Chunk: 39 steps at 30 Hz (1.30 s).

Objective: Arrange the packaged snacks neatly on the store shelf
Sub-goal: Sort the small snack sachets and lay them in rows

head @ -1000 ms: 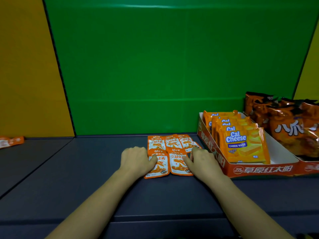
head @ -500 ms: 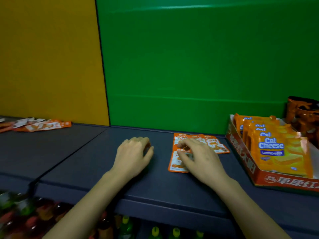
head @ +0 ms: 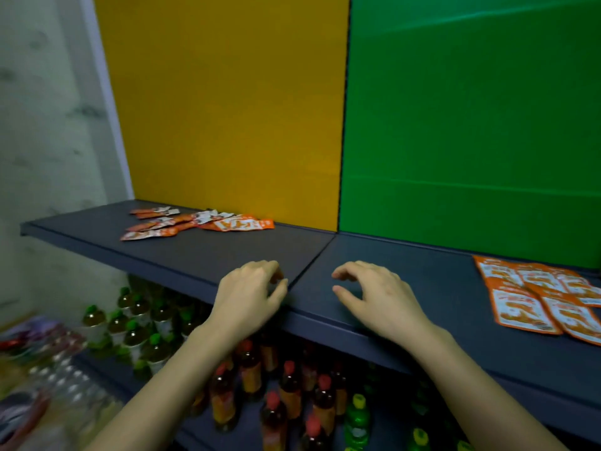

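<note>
Left hand (head: pixel 250 296): palm down over the front part of the shelf (head: pixel 201 255), fingers loosely bent and relaxed, nothing held. Whether the fingertips touch the board I cannot tell.
Right hand (head: pixel 379 299): palm down just beside the left hand, fingers spread and slightly curved, thumb out toward the left hand, released and holding nothing.
Between the hands: the seam (head: pixel 309 265) where two dark grey shelf boards meet runs back from the gap between the hands to the rear panels.
Scattered snack packets (head: pixel 195 222): orange and white packets lie flat in a loose, overlapping jumble, well beyond the left hand and to its left, near the back of the shelf.
Arranged snack packets (head: pixel 536 297): orange packets lie flat in close rows, edges overlapping, well to the right of the right hand. The frame cuts off the farthest ones.
Yellow panel (head: pixel 227 109): upright behind the shelf, beyond the left hand.
Green panel (head: pixel 471 125): upright beyond the right hand, meeting the yellow panel at a vertical joint.
Bottles (head: pixel 286 395): on a lower level beneath both forearms, brown ones with red caps. Green-capped ones stand below and left of the left hand. All are blurred.
</note>
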Each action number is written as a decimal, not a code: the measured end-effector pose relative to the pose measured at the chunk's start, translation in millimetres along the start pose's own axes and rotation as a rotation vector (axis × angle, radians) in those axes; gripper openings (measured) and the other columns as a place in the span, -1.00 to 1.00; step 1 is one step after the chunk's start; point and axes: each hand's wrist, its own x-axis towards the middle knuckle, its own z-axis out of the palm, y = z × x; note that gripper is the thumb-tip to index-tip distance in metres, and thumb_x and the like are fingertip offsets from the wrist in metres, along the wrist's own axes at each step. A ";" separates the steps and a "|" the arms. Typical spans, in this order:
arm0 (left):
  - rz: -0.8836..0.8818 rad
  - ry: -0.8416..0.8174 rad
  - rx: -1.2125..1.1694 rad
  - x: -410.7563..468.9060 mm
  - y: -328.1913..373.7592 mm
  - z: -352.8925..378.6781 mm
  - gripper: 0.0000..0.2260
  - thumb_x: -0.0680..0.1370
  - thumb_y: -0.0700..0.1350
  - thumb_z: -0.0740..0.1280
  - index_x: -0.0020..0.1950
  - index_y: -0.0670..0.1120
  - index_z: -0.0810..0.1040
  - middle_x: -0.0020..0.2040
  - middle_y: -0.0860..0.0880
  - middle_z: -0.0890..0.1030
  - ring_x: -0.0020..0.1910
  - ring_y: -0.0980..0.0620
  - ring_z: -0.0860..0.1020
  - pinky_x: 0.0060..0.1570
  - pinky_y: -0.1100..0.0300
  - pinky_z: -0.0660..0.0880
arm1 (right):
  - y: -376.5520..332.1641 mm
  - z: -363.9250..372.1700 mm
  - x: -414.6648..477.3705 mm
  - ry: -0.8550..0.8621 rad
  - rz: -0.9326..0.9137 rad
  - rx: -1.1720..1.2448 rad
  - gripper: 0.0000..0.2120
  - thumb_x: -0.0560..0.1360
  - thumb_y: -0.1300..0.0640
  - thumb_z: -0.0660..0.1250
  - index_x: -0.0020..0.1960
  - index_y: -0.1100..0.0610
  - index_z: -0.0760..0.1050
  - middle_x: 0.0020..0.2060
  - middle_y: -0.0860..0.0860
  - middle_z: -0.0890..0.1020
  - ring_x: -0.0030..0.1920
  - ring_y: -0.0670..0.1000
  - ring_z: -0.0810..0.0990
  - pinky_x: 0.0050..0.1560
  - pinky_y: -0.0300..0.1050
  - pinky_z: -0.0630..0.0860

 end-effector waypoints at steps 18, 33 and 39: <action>-0.121 -0.092 0.037 -6.8 -211.7 -35.4 -0.77 0.57 0.08 0.17 -0.02 -0.03 0.51 -0.04 0.05 0.59 -0.01 0.01 0.53 -0.21 0.17 0.38 | -144.3 116.4 143.1 -0.140 0.123 0.065 -0.67 0.55 -0.04 0.21 0.28 -0.01 0.46 0.21 -0.06 0.56 0.22 0.03 0.51 0.20 -0.03 0.44; -0.071 -0.266 0.032 143.0 -309.2 45.6 -0.76 0.56 0.05 0.19 0.04 -0.08 0.52 0.07 -0.08 0.59 0.07 -0.10 0.52 -0.11 0.12 0.38 | -89.5 184.2 306.4 -0.310 0.443 -0.047 -0.64 0.59 -0.05 0.12 -0.02 0.21 0.54 0.01 0.15 0.54 0.11 0.15 0.50 -0.04 -0.12 0.37; -0.057 -0.354 0.002 190.0 -318.2 83.7 -0.75 0.58 -0.01 0.16 0.07 -0.13 0.52 0.12 -0.13 0.57 0.11 -0.12 0.51 -0.08 0.11 0.39 | -86.3 204.2 345.6 -0.220 0.621 -0.011 -0.52 0.58 -0.18 0.07 -0.04 0.21 0.52 0.13 0.21 0.54 0.20 0.21 0.46 -0.04 -0.08 0.37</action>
